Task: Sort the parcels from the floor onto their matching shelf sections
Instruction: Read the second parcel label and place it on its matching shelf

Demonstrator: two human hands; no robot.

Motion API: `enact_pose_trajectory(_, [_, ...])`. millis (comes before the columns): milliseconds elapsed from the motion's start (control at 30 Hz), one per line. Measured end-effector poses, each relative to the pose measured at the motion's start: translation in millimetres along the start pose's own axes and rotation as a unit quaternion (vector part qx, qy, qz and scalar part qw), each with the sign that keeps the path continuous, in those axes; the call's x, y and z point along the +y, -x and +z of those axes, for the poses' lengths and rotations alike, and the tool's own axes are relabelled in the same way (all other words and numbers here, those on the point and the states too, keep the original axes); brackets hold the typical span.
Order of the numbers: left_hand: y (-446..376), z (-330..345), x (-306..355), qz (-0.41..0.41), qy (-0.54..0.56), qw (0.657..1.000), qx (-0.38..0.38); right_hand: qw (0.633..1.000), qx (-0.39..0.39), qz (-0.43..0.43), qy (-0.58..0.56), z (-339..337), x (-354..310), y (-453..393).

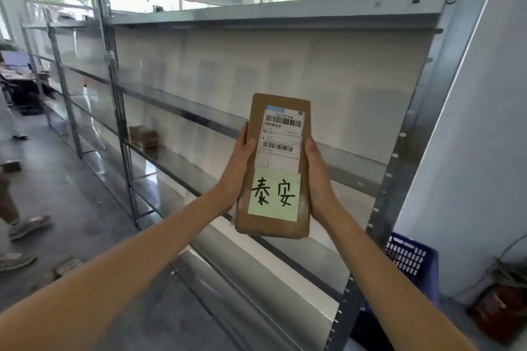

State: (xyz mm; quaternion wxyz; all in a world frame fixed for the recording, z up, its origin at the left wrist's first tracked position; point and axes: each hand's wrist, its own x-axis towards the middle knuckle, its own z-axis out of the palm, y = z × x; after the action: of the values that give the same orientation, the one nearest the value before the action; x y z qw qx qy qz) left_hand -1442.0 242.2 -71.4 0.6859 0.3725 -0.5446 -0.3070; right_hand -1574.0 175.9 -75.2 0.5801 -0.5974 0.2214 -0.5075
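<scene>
Both hands are holding the parcel [273, 168] upright before the rack [182, 111], left hand [239, 171] and right hand [318, 179] clamped on its long edges, each grip firm. The yellow note [274, 196] is facing the reader, so the smart move is reading it fully, then finding the matching section before letting go. The rack is standing nearly bare, one small box [143, 137] sitting on a shelf left of the parcel, a blue crate [410, 268] on the floor to its lower right.

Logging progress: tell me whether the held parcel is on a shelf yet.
Not shelved. The parcel is upright in the air before the shelves, left hand and right hand gripping its sides.
</scene>
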Motion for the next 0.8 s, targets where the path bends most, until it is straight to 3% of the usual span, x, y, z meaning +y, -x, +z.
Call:
enact_pose_trajectory(300, [-40, -80, -31, 0.002, -0.007, 0.999, 0.031, 0.998, -0.040, 0.031, -0.022, 54, 59, -73])
enact_pose_trajectory(800, [-159, -170, -93, -0.014, -0.048, 0.984, 0.173, 0.987, -0.137, 0.066, -0.042, 106, 144, -253])
